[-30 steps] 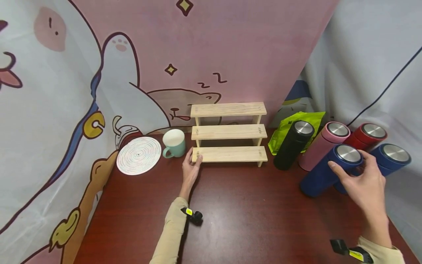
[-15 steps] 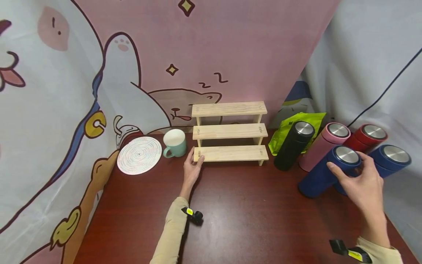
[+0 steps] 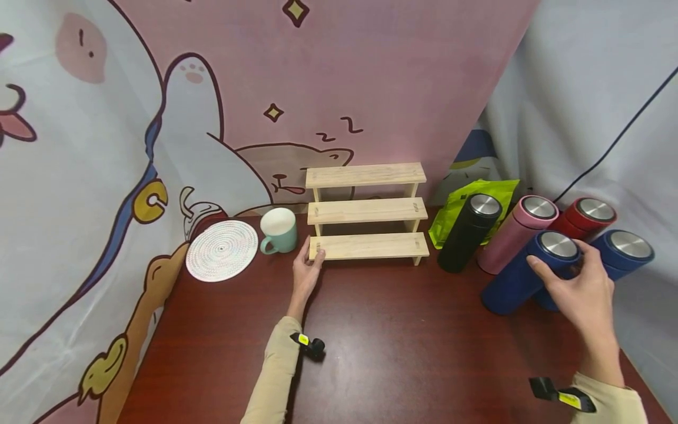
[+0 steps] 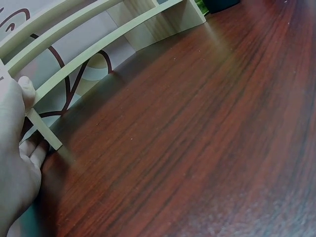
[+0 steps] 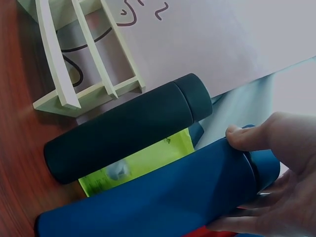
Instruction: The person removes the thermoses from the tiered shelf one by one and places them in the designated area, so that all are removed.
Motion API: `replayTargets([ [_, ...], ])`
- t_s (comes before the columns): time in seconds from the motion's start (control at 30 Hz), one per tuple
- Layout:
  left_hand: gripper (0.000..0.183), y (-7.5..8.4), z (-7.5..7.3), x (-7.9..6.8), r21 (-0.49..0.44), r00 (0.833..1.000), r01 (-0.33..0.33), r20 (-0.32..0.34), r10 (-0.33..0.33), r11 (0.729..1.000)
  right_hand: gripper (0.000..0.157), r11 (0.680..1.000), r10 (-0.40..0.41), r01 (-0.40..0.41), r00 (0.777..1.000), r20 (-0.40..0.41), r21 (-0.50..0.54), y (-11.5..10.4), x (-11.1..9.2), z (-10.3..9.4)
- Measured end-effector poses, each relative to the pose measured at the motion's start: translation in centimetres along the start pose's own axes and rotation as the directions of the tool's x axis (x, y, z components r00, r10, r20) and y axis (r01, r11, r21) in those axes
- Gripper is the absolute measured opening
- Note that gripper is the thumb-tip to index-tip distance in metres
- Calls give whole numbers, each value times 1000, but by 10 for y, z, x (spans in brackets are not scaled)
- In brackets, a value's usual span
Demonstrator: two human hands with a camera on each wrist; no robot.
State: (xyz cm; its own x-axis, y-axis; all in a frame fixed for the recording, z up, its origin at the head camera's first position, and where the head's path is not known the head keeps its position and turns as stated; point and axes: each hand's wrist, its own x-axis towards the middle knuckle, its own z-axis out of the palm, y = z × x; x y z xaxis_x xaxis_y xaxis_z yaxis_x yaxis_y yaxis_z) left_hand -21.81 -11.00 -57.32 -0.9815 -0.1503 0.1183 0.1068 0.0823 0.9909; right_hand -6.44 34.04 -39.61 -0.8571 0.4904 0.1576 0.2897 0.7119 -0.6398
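Note:
A three-tier wooden shelf (image 3: 371, 246) stands against the back wall. My left hand (image 3: 305, 275) holds the left end of its lowest step. In the left wrist view, the thumb (image 4: 27, 89) lies over the board and other fingers reach below it, by the side leg. At the right, my right hand (image 3: 585, 297) grips a blue thermos (image 3: 515, 282) with a steel-topped lid near its upper end. Its thumb (image 5: 247, 138) presses one side in the right wrist view; the other fingers go round the far side, partly hidden. The thermos appears upright on the table.
Beside the held thermos stand black (image 3: 466, 238), pink (image 3: 511, 241), red (image 3: 582, 219) and second blue (image 3: 622, 253) thermoses. A bright green packet (image 3: 445, 221) leans behind the black one. Left of the shelf are a teal mug (image 3: 286, 238) and a round woven mat (image 3: 222, 259).

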Motion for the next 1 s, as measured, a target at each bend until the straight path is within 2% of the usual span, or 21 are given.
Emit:
replayTargets([
  [0.13, 65, 0, 1, 1, -5, 1000, 0, 3, 0, 1000, 87, 1000, 5, -5, 1000, 10, -9, 2, 3, 0],
  [0.37, 66, 5, 5, 1, -8, 1000, 26, 14, -26, 1000, 87, 998, -44, 45, 999, 33, -33, 7, 3, -1],
  [0.57, 66, 31, 2, -7, -36, 997, 31, 73, -28, 999, 93, 998, -63, 64, 997, 39, -22, 11, 0, -4],
  [0.63, 66, 33, 2, -8, -25, 996, 27, 81, -25, 999, 94, 998, -66, 66, 997, 33, -6, 9, 0, -6],
  [0.77, 66, 20, 3, -4, -11, 998, 21, 61, -20, 1000, 91, 995, -91, 92, 995, -44, 22, -3, -3, -9],
  [0.83, 66, 10, 3, -2, 5, 999, 16, 46, -17, 1000, 87, 989, -133, 139, 985, -112, 46, -13, -4, -11],
  [0.9, 66, 3, 1, -4, 25, 999, 29, 35, -30, 999, 85, 977, -191, 205, 964, -186, 64, -22, -7, -13],
  [1.0, 67, 2, -8, -12, 57, 997, 62, 51, -65, 996, 83, 950, -278, 306, 922, -269, 68, -39, -12, -14],
])
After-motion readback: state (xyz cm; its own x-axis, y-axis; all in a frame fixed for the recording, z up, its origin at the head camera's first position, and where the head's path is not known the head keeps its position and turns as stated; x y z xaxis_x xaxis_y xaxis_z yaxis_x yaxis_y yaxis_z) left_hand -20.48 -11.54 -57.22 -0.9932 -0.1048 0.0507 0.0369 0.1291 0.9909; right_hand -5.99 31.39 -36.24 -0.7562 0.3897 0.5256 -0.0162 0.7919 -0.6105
